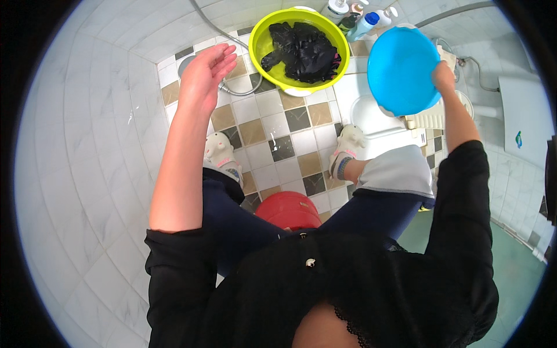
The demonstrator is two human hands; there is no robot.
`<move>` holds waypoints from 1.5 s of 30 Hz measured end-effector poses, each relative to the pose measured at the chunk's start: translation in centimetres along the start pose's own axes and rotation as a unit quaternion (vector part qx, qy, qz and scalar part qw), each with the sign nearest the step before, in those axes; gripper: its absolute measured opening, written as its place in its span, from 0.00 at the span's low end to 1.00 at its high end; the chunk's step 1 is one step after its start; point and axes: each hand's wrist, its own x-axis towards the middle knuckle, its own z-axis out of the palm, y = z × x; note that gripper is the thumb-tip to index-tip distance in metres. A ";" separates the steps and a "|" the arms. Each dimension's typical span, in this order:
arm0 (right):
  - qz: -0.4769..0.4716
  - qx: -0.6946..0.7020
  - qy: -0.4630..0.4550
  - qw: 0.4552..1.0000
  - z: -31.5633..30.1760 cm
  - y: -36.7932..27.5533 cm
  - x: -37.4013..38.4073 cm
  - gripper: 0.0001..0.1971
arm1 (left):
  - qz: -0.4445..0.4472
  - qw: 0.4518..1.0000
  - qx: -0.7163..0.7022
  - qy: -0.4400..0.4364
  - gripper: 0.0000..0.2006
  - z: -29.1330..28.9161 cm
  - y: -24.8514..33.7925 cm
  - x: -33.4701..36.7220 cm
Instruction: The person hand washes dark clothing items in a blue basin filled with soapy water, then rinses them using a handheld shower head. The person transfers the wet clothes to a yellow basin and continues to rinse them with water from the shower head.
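Observation:
My right hand point(444, 77) grips the right rim of a blue plastic basin point(403, 69), which is held up on the right, its blue inside facing me. My left hand point(207, 74) hangs in the air at the left, fingers stretched out, with nothing in it. Between the two, farther off, a yellow-green basin point(259, 43) stands on the tiled floor. Wet-looking black clothing point(304, 51) lies bunched inside it, with a bit of pink at its right edge.
A grey shower hose point(246, 93) runs along the floor beside the yellow-green basin. Several bottles point(364, 26) stand behind it. Under the blue basin is a white squat toilet point(371, 113). A red stool or bucket point(288, 210) sits between my legs. Tiled walls point(93, 145) rise on the left.

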 end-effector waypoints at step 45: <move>-0.391 0.301 -0.025 0.869 14.7 -30.1 -19.0 0.16 | -0.076 0.995 0.061 -0.031 0.13 3.1 -3.0 1.2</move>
